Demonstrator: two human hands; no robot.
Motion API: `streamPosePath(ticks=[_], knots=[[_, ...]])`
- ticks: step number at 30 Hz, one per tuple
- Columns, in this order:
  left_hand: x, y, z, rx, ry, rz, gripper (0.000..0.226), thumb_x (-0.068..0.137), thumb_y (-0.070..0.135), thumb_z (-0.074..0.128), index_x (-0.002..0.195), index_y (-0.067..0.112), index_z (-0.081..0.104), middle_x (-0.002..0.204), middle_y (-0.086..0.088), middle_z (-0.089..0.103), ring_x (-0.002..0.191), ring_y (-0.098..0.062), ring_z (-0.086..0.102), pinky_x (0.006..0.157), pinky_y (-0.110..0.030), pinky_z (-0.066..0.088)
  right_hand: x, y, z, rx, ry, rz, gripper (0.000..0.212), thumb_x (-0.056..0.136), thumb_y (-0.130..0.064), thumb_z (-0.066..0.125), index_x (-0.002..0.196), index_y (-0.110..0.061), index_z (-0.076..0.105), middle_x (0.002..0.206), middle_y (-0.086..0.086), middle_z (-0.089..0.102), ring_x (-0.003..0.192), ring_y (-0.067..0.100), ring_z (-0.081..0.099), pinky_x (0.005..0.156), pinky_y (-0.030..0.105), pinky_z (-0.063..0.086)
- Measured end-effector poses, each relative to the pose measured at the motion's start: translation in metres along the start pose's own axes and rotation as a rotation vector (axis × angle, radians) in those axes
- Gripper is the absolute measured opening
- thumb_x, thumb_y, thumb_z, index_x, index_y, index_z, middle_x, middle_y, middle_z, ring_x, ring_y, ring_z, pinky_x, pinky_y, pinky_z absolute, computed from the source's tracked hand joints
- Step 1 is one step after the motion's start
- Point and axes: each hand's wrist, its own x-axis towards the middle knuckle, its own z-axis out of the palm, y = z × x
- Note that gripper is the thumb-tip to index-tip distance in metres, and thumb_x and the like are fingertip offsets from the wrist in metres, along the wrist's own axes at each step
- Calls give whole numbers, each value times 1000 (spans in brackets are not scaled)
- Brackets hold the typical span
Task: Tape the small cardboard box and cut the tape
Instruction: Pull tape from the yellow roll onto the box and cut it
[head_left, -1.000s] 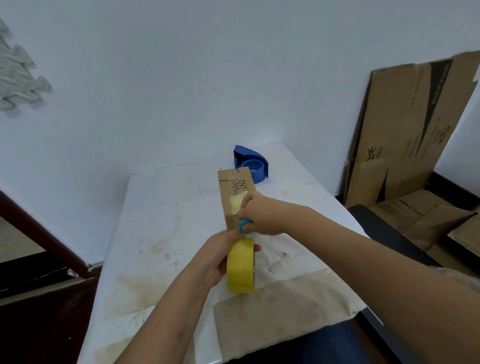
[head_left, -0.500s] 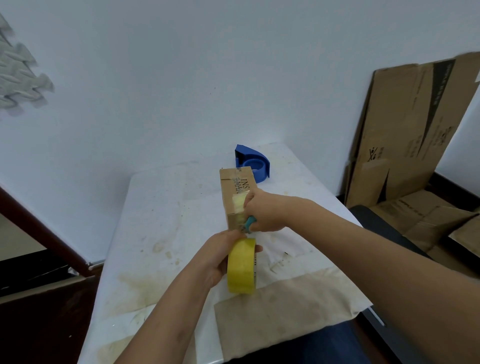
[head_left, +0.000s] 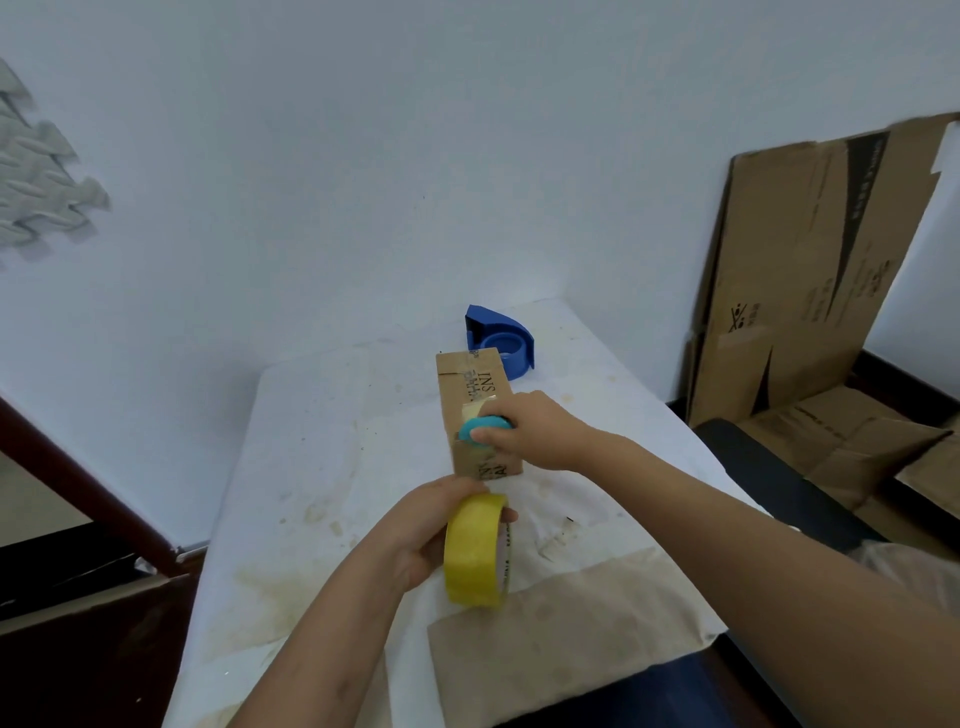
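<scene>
A small brown cardboard box (head_left: 471, 382) with black print lies lengthwise in the middle of the white table (head_left: 322, 441). A strip of yellowish tape runs along its top. My right hand (head_left: 530, 431) rests on the box and grips a small teal cutter (head_left: 480, 428) pressed against the taped top. In front of the box, my left hand (head_left: 434, 525) holds a yellow tape roll (head_left: 475, 548) upright, just above the table. The near end of the box is partly hidden behind my hands.
A blue tape dispenser (head_left: 501, 340) sits behind the box near the wall. A brown paper sheet (head_left: 561, 634) covers the table's near edge. Flattened cardboard (head_left: 810, 270) leans on the wall at right, above a black surface (head_left: 779, 483).
My right hand has slid up the box and turned, so the teal cutter now shows fully on the box top. The tape roll has drawn slightly back from the box.
</scene>
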Motion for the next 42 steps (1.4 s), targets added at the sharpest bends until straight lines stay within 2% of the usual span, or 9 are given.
streamPosePath(ticks=[4, 7, 10, 14, 20, 24, 30, 34, 42], knots=[[-3, 2, -14, 118, 51, 42, 29, 90, 25, 65, 112, 7, 64, 90, -12, 77, 77, -20, 70, 73, -34, 58, -4, 9, 0, 287, 174, 99, 27, 94, -34, 52, 107, -14, 64, 101, 7, 70, 93, 23, 66, 75, 34, 53], [-11, 6, -23, 199, 37, 112, 11, 91, 27, 65, 97, 18, 64, 86, -7, 69, 71, -16, 62, 62, -26, 53, -8, 12, -2, 624, 288, 124, 22, 95, -29, 52, 108, -15, 61, 90, 5, 75, 95, 22, 69, 83, 33, 56], [-16, 9, -27, 221, 29, 183, 6, 91, 25, 66, 94, 19, 65, 89, -7, 67, 72, -17, 60, 65, -26, 52, -16, 11, -5, 956, 290, 165, 20, 95, -16, 51, 112, -7, 58, 94, 15, 73, 90, 24, 72, 80, 29, 60], [-12, 11, -14, 239, 47, 276, 5, 89, 22, 69, 85, 21, 66, 82, -4, 66, 67, -15, 57, 68, -27, 50, -31, 16, -4, 1092, 264, 297, 17, 91, -2, 46, 107, -6, 50, 97, 15, 68, 82, 23, 69, 75, 30, 59], [5, 11, 24, 142, 70, 365, 10, 90, 20, 66, 99, 20, 71, 108, -9, 70, 87, -22, 63, 85, -39, 55, -62, 25, -1, 981, 358, 323, 22, 85, -33, 67, 97, -16, 58, 74, 4, 56, 60, 12, 49, 60, 24, 48], [18, 6, 53, 70, 83, 374, 16, 93, 19, 63, 107, 15, 68, 116, -13, 69, 96, -24, 67, 86, -39, 56, -82, 29, 2, 793, 451, 292, 16, 84, -51, 60, 92, -38, 63, 85, 5, 63, 57, 8, 45, 51, 20, 42], [31, 4, 79, -15, 68, 329, 14, 94, 16, 62, 106, 15, 67, 111, -14, 71, 100, -27, 68, 89, -40, 56, -98, 46, -7, 746, 491, 277, 18, 83, -32, 69, 100, -33, 64, 89, 1, 66, 63, 8, 53, 54, 17, 45], [35, 8, 87, 17, 33, 312, 12, 94, 16, 61, 104, 15, 68, 108, -15, 72, 96, -26, 69, 86, -38, 57, -96, 55, -12, 724, 496, 302, 12, 82, -31, 69, 93, -27, 64, 91, 8, 63, 65, 12, 53, 52, 17, 46], [39, 11, 93, 79, -6, 297, 9, 93, 18, 62, 100, 17, 68, 105, -15, 72, 92, -26, 67, 88, -39, 55, -95, 63, -19, 618, 490, 351, 15, 83, -35, 67, 96, -26, 64, 82, -1, 57, 65, 11, 53, 50, 15, 43]])
